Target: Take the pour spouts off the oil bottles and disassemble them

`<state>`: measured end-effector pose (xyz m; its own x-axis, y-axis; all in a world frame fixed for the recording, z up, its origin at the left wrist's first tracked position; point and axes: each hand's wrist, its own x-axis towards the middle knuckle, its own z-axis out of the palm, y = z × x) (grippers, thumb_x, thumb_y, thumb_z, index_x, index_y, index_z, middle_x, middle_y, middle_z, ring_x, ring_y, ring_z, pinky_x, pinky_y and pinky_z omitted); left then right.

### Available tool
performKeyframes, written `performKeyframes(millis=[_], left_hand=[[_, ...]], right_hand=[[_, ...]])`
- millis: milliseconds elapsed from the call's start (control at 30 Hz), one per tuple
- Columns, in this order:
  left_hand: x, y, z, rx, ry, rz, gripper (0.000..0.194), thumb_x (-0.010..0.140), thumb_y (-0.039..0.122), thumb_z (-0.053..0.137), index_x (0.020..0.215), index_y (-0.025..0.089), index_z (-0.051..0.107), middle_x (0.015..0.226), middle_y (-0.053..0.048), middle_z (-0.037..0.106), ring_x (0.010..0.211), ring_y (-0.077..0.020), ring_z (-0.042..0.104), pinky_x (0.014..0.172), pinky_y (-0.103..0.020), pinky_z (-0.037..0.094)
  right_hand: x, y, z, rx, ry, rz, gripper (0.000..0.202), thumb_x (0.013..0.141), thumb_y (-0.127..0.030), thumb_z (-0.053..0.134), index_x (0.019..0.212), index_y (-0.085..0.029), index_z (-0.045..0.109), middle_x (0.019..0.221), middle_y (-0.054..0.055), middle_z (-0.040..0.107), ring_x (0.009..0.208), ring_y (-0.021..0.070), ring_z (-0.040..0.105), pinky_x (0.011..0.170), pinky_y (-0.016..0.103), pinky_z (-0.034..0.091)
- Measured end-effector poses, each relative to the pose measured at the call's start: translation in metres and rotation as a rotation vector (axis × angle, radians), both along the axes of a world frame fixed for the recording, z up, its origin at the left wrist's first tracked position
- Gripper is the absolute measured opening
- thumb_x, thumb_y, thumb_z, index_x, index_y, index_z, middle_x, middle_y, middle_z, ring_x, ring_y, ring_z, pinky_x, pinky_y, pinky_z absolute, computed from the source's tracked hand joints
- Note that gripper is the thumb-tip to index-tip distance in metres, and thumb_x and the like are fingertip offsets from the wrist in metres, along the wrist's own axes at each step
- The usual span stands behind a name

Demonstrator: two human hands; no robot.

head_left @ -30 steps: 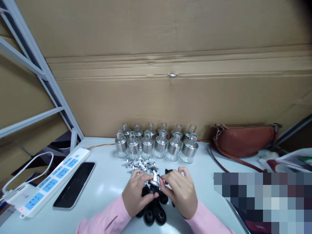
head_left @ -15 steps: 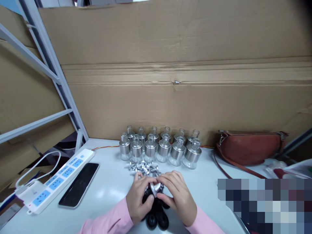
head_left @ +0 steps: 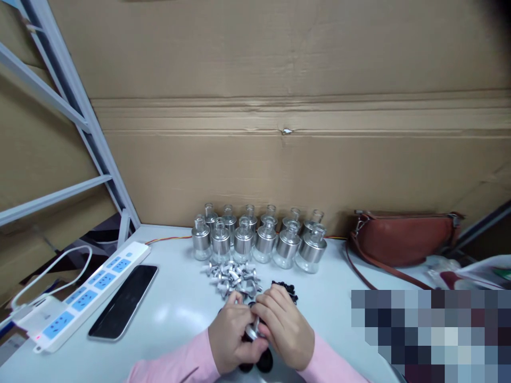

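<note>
My left hand (head_left: 235, 336) and my right hand (head_left: 284, 329) meet near the front of the white table. Between their fingers is a small silver metal part (head_left: 252, 332), gripped by both and partly covered. Below the hands lie black rounded pieces (head_left: 264, 361), mostly hidden. Just beyond my fingers is a pile of silver metal parts (head_left: 235, 277). Small black pieces (head_left: 290, 290) lie beyond my right hand. Two rows of glass bottles with silver bands (head_left: 265, 239) stand upright and uncapped behind the pile.
At the left lie a white power strip (head_left: 96, 292) with a plugged-in charger and a black phone (head_left: 124, 302). A brown leather bag (head_left: 405, 239) rests at the back right. Cardboard (head_left: 287, 170) stands behind the table, a metal frame (head_left: 93, 127) at the left.
My hands have closed in around the silver part, and my right hand covers more of it. Small black pieces beyond my right hand now show. The view has shifted slightly.
</note>
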<state>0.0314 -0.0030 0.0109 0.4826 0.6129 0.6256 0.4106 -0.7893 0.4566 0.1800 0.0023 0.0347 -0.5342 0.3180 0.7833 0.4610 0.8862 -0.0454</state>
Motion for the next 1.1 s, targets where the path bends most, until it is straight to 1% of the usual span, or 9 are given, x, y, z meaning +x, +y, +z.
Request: performKeyframes(millis=[200,267,333,400,467,567,700,833,1100], left_hand=[[0.000,-0.003,0.000,-0.044,0.020,-0.071,0.064,0.086,0.061,0.006,0.054,0.018,0.040,0.045,0.001,0.046,0.044,-0.0113,0.038,0.058,-0.030,0.033],[-0.001,-0.003,0.003,-0.013,0.044,-0.091,0.065,0.085,0.064,0.006,0.056,0.018,0.041,0.048,0.000,0.046,0.046,-0.0120,0.040,0.057,-0.030,0.032],[-0.006,-0.002,0.009,0.033,0.037,-0.096,0.063,0.085,0.064,0.009,0.060,0.017,0.044,0.051,0.000,0.048,0.049,-0.0124,0.041,0.059,-0.030,0.032],[-0.015,0.003,0.015,0.031,-0.014,-0.070,0.058,0.088,0.059,0.014,0.066,0.017,0.047,0.055,0.000,0.050,0.051,-0.0124,0.043,0.063,-0.030,0.033],[-0.027,0.010,0.020,0.045,-0.067,0.017,0.051,0.091,0.053,0.017,0.071,0.017,0.048,0.061,-0.001,0.053,0.056,-0.0136,0.046,0.067,-0.031,0.034],[-0.040,0.021,0.020,0.123,-0.053,0.151,0.045,0.091,0.049,0.021,0.077,0.017,0.049,0.066,-0.003,0.055,0.059,-0.0157,0.047,0.065,-0.032,0.035],[-0.040,0.023,0.013,0.197,0.039,0.154,0.045,0.090,0.048,0.023,0.078,0.015,0.051,0.063,-0.004,0.056,0.056,-0.0155,0.047,0.065,-0.033,0.035],[-0.034,0.017,0.010,0.208,0.050,0.108,0.045,0.090,0.049,0.024,0.079,0.015,0.051,0.058,-0.002,0.053,0.053,-0.0150,0.047,0.066,-0.034,0.034],[-0.038,0.023,-0.002,0.181,0.001,0.138,0.038,0.089,0.045,0.029,0.081,0.015,0.051,0.065,-0.004,0.056,0.057,-0.0155,0.048,0.070,-0.036,0.035]], right_hand=[[-0.004,0.000,-0.001,-0.030,0.079,0.030,0.035,0.094,-0.025,0.023,0.075,-0.017,0.050,0.058,0.003,0.053,0.056,0.0148,0.045,0.057,0.031,0.040],[0.001,0.002,-0.001,-0.146,0.227,-0.036,0.034,0.094,-0.023,0.022,0.070,-0.019,0.046,0.055,-0.001,0.048,0.049,0.0115,0.044,0.050,0.025,0.039],[0.012,0.007,-0.002,-0.306,0.396,-0.159,0.034,0.094,-0.020,0.021,0.069,-0.019,0.044,0.056,-0.002,0.045,0.044,0.0083,0.043,0.046,0.022,0.038],[0.027,0.017,-0.002,-0.374,0.432,-0.250,0.034,0.094,-0.023,0.023,0.068,-0.020,0.046,0.055,-0.003,0.046,0.044,0.0089,0.045,0.049,0.022,0.039],[0.042,0.030,-0.002,-0.476,0.405,-0.324,0.035,0.093,-0.029,0.026,0.068,-0.020,0.049,0.056,-0.001,0.049,0.051,0.0115,0.050,0.054,0.024,0.041],[0.061,0.048,-0.006,-0.566,0.341,-0.377,0.041,0.089,-0.043,0.031,0.067,-0.019,0.056,0.070,0.005,0.057,0.067,0.0174,0.056,0.066,0.030,0.044],[0.073,0.060,-0.017,-0.688,0.296,-0.450,0.044,0.083,-0.050,0.036,0.066,-0.018,0.061,0.067,0.006,0.062,0.065,0.0195,0.058,0.063,0.031,0.046],[0.081,0.061,-0.023,-0.790,0.214,-0.517,0.034,0.077,-0.045,0.046,0.064,-0.018,0.061,0.059,0.004,0.064,0.055,0.0190,0.058,0.053,0.028,0.043],[0.101,0.059,-0.016,-0.935,-0.015,-0.825,0.014,0.071,-0.023,0.050,0.069,-0.018,0.063,0.058,0.004,0.066,0.057,0.0178,0.059,0.057,0.026,0.037]])
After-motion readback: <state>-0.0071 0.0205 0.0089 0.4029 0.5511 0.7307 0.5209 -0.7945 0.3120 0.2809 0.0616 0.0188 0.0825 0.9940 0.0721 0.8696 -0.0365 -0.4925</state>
